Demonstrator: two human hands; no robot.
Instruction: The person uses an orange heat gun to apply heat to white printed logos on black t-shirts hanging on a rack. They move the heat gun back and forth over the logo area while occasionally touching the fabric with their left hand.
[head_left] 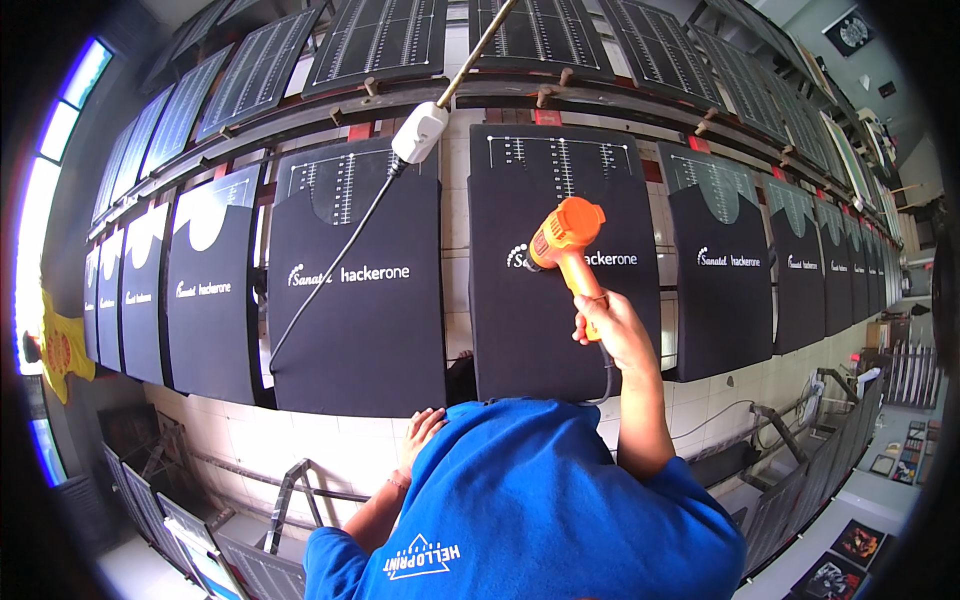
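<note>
Over the black printed shirt (560, 330) an orange heat gun (565, 240) is gripped by the right hand (607, 325), apparently aimed at the white print, while the left hand (420, 430) is rested open, holding nothing, at the surface (250, 430) edge.

Glossy orange plastic heat gun (566, 238) over matt black cloth shirt (560, 260).

Daylight enters from the windows (45, 190) at far left, blown out white-blue. Centre is evenly lit and sharp; shadows soft. Heavy fisheye: rails and edges bow toward the rim, black vignette in the corners. Right side dimmer, slightly soft at the rim.
</note>
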